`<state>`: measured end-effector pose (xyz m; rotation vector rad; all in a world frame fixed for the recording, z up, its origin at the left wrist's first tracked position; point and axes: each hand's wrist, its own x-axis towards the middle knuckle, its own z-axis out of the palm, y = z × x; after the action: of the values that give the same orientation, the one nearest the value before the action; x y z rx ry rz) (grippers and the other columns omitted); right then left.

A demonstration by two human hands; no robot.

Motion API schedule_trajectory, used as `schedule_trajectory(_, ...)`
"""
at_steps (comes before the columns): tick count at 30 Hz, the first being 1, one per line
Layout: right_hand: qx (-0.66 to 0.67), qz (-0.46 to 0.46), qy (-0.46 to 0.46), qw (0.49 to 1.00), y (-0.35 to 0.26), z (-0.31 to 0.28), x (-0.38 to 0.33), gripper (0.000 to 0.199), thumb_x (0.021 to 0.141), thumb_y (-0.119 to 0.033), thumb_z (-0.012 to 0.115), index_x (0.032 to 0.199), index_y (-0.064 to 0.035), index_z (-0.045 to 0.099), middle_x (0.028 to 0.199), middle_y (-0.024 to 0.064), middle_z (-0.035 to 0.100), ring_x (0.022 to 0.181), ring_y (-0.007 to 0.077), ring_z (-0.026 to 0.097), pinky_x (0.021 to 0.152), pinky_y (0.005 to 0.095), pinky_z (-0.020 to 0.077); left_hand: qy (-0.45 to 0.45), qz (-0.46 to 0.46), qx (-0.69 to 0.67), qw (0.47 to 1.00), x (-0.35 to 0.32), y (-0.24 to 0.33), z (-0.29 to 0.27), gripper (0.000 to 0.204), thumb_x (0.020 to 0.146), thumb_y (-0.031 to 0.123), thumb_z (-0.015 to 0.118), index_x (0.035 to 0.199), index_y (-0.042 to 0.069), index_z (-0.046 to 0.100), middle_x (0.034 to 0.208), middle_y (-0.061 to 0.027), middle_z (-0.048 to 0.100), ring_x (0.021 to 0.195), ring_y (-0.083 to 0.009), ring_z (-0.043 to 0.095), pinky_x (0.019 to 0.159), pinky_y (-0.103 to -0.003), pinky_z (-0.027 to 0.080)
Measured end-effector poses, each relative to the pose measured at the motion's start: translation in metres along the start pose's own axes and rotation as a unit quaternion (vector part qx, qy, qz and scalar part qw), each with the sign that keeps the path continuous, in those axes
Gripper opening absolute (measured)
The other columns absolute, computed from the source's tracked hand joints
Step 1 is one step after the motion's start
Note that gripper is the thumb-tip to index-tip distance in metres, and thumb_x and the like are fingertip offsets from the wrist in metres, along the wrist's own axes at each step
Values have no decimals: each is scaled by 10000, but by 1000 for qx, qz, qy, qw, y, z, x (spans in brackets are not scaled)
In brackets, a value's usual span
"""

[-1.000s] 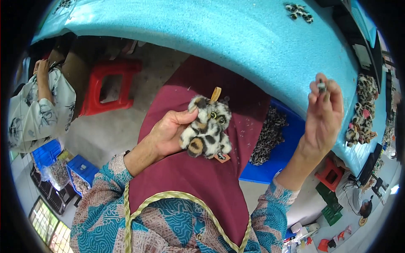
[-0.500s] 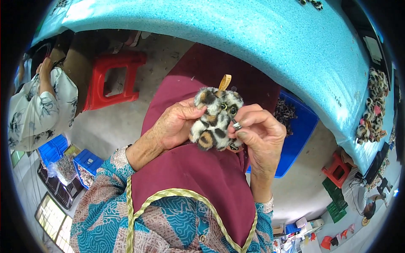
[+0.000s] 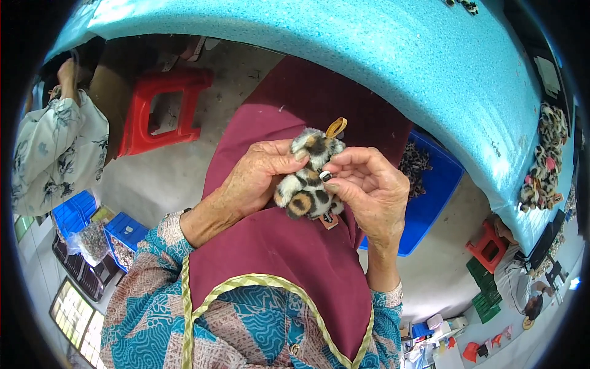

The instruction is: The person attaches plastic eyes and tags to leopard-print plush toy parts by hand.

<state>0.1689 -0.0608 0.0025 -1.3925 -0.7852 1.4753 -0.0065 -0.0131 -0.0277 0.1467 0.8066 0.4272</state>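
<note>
A small plush animal (image 3: pixel 309 192) with black, white and tan spotted fur lies over my lap, a yellow ribbon loop (image 3: pixel 336 127) at its top. My left hand (image 3: pixel 261 172) grips its left side, thumb pressed on the fur below the head. Between the thumb and index fingertip of my right hand (image 3: pixel 375 187) is a small black-and-white piece (image 3: pixel 325 176), held against the front of the plush animal. What this piece is, I cannot make out. An orange tag (image 3: pixel 329 222) shows beneath the toy, and my right hand covers part of the face.
A light-blue covered table (image 3: pixel 344 55) curves across the far side, with a spotted plush pile (image 3: pixel 544 157) at its right. Below it stands a blue bin (image 3: pixel 433 212) with spotted pieces. A red stool (image 3: pixel 136 117) and another person's sleeve (image 3: pixel 67 135) are at left.
The plush animal has turned, its eyes now out of sight. My right hand has shifted slightly left and up with the small piece, which now sits closer to the toy's middle.
</note>
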Motion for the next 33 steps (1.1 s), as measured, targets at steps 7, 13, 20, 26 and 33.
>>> schedule_trajectory(7, -133, -4, -22, 991, 0, 0, 0, 242, 692, 98, 678, 910, 59, 579, 820, 86, 637, 768, 120, 636, 708, 222, 535, 39, 69, 241, 967, -6, 3, 1, 208, 799, 45, 601, 992, -27, 620, 875, -63, 640, 756, -94, 592, 684, -235, 490)
schedule_trajectory(13, -212, -54, -61, 974, -4, -3, 9, 195, 656, 75, 656, 819, 27, 561, 740, 119, 622, 662, 186, 645, 584, 271, 517, 22, 184, 397, 899, -11, 3, 10, 256, 725, -42, 591, 980, -26, 620, 828, -36, 624, 745, -75, 566, 668, -235, 473)
schedule_trajectory(20, -259, -91, -101, 956, -8, -5, 14, 203, 648, 106, 582, 815, 20, 507, 762, 149, 569, 717, 325, 599, 624, 376, 474, 12, 173, 407, 897, -8, 3, 11, 268, 709, -50, 605, 975, -21, 616, 812, -49, 630, 738, -77, 570, 650, -238, 469)
schedule_trajectory(26, -267, -85, -126, 952, -1, -4, 12, 269, 640, 137, 503, 868, -2, 468, 812, 165, 506, 756, 372, 550, 629, 415, 451, -12, 138, 469, 872, -12, 8, 12, 262, 693, -55, 650, 951, -14, 626, 790, -38, 640, 740, -72, 580, 661, -236, 479)
schedule_trajectory(33, -409, -156, -174, 882, -19, -6, 18, 237, 635, 40, 636, 776, -32, 459, 748, 97, 518, 723, 312, 555, 598, 407, 446, -18, -30, 226, 974, 7, 2, -6, 241, 694, -35, 700, 925, 2, 641, 820, -46, 649, 757, -96, 603, 714, -230, 498)
